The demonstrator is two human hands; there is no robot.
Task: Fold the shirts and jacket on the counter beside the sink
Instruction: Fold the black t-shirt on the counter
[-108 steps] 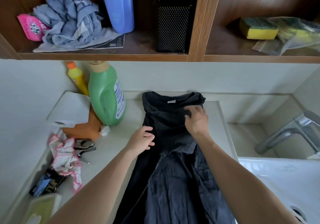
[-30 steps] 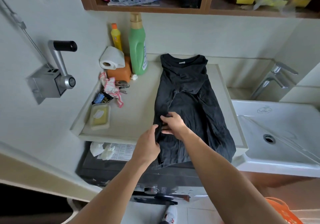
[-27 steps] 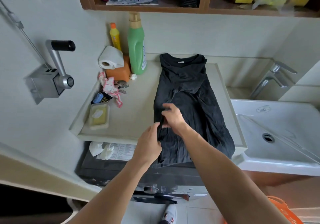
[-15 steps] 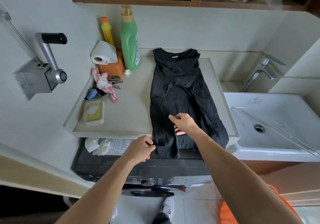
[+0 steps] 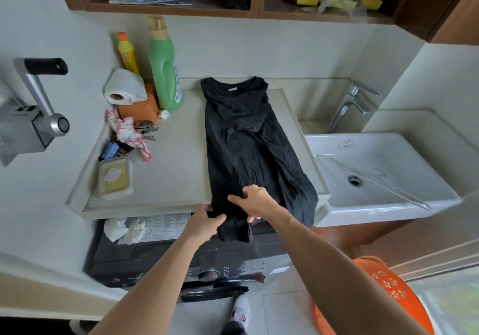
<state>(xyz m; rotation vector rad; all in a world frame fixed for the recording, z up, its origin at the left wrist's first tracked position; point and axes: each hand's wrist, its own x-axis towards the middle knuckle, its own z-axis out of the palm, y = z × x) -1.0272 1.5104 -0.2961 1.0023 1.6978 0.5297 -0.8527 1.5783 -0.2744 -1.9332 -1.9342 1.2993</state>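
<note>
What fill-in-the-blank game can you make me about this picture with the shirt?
The left hand and right hand both grip the ____ shirt.
The shirt lies on the counter, and the white sink is on its ____ side.
The tallest bottle on the counter is ____.
Missing words: black, right, green.

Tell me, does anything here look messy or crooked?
Yes. The black shirt lies wrinkled, its bottom hanging over the front edge of the counter where the left hand and right hand grip it. A paper roll sits on an orange tub, and a crumpled pink-edged rag lies beside it.
</note>
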